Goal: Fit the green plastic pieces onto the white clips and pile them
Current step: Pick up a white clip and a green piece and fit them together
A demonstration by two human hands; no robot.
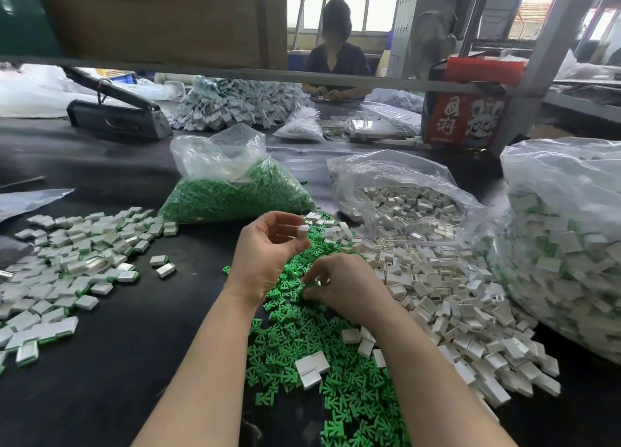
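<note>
Head view: left hand (268,245) raised, pinching one white clip (303,230) at its fingertips, while right hand (342,287) dips into the loose green pieces (302,349) and nips one. Best move, I'd say: turn the green piece square to the clip's opening before pressing. Finished ones pile at left (64,265) on the dark counter (141,345); bags, another worker beyond.
</note>
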